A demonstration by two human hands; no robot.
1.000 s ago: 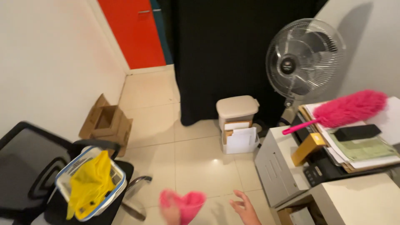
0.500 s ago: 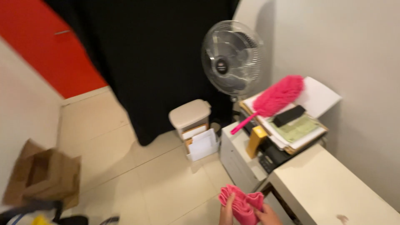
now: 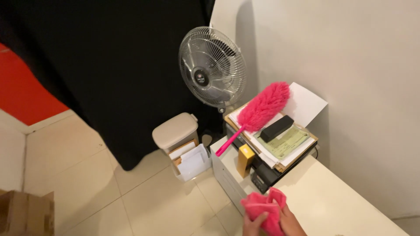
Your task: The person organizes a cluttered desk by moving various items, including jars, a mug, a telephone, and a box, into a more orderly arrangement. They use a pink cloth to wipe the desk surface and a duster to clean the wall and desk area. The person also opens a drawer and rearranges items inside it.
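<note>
In the corner of a room with pale floor tiles (image 3: 87, 188), a wide black curtain (image 3: 109, 70) hangs at the back beside a plain white wall (image 3: 350, 87). A cream-coloured desk top (image 3: 332, 205) runs along that wall. At its far end a grey metal-caged standing fan (image 3: 212, 66) faces the room. Just in front of the fan lies a stack of papers and folders (image 3: 280, 144), and on the stack rest a fluffy bright pink duster with a pink handle (image 3: 258, 111) and a flat black rectangular case (image 3: 276, 128). A small yellow box (image 3: 245, 159) stands upright beside the stack. On the floor near the curtain sit a beige lidded plastic bin (image 3: 175, 131) and a white open box holding papers (image 3: 191, 161).

At the bottom edge, above the near end of the desk, both hands hold a crumpled pink cloth (image 3: 262, 209). The left hand (image 3: 253, 226) grips its lower left side with fingers curled into the fabric; the right hand (image 3: 289, 223) closes on its right side, thumb over the folds. Judging by this, the cloth is being gathered or folded between the hands, and the next move calls for a firm, even hold so it bunches neatly.
</note>
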